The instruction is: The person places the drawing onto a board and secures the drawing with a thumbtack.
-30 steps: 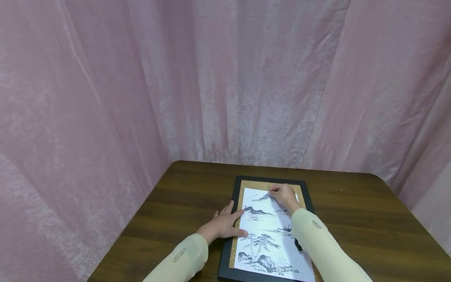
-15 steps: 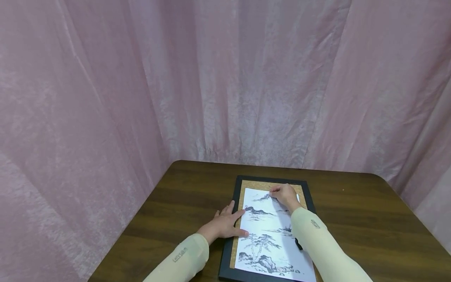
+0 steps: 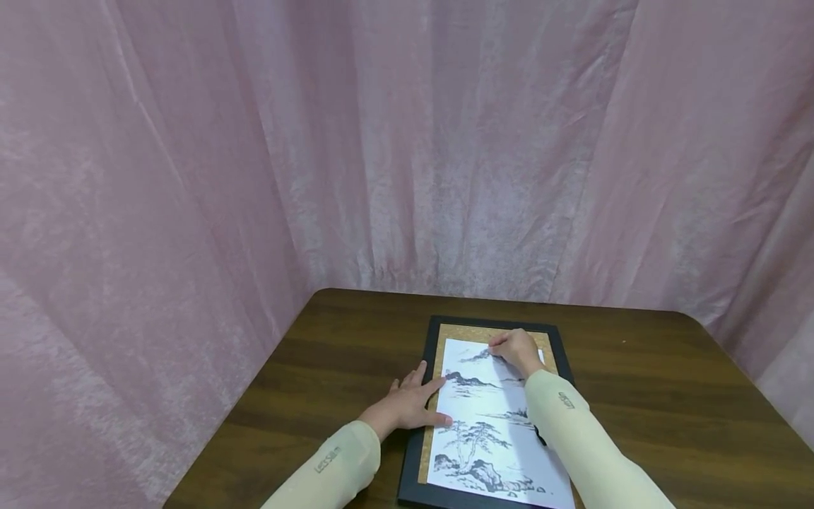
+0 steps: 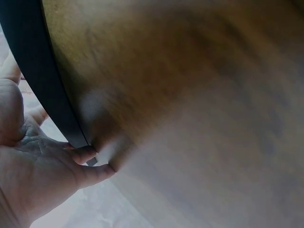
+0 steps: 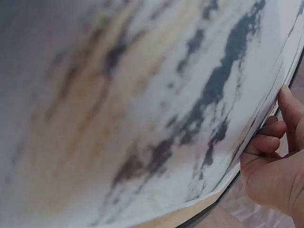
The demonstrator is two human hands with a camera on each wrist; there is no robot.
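A white sheet of paper [image 3: 470, 403] printed with ink mountains and trees lies on a tan board [image 3: 466, 332] inside a black frame [image 3: 415, 452]. My left hand [image 3: 407, 404] rests spread over the frame's left side. Its thumb and index fingertips touch the paper's left edge; in the left wrist view, the left hand [image 4: 42, 171] has the dark frame [image 4: 35, 61] between its fingers. My right hand [image 3: 516, 351] is at the paper's upper edge. In the right wrist view, the right hand [image 5: 275, 171] has one fingertip on the paper [image 5: 213, 85] and other fingers curled. Anything small between them is hidden.
The frame lies on a dark brown wooden table [image 3: 356, 339] with rounded far corners. Pink velvet curtains [image 3: 407, 177] hang behind the table and along its sides. A small black item [image 3: 540, 440] shows beside the right sleeve [image 3: 559, 403].
The whole scene shifts very slightly to the right in the head view. Both hands keep their places on the paper and frame.
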